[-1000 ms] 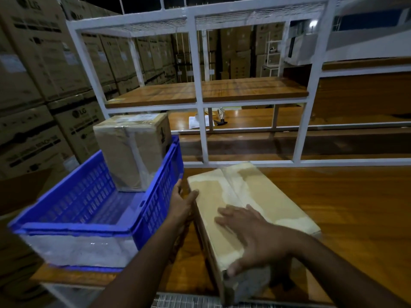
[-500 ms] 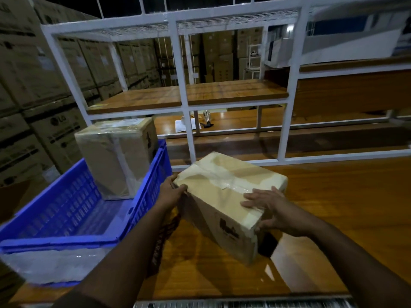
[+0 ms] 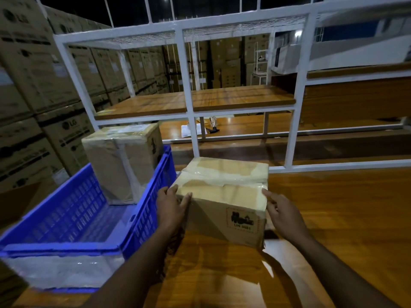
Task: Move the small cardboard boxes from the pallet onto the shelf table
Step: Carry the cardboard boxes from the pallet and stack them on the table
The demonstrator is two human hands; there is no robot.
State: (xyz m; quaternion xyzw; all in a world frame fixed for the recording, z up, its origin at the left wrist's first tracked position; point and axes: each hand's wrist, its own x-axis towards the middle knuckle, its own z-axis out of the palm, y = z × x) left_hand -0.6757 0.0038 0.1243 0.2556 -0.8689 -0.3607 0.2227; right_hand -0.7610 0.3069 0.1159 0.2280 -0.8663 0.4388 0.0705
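A small tape-sealed cardboard box [image 3: 222, 196] with a black print on its near face stands flat on the wooden shelf table [image 3: 333, 218], just in front of the white metal frame. My left hand [image 3: 171, 207] grips its near left corner, thumb on the front face and fingers on the top edge. My right hand [image 3: 282, 214] lies against its right side with fingers nearly straight, the fingertips touching the top right corner. A second taped cardboard box [image 3: 124, 161] stands upright in the far end of a blue crate.
The blue plastic crate [image 3: 66, 218] sits on the table's left end, close beside the box. A white metal shelf frame [image 3: 189, 103] with a wooden shelf rises behind. Large stacked cartons [image 3: 33, 85] fill the left. Paper and small items [image 3: 189, 130] lie on a farther table.
The box went from tilted at the table's near edge to standing flat farther in. My right hand slid from its top to its right side; my left hand stayed at the left corner.
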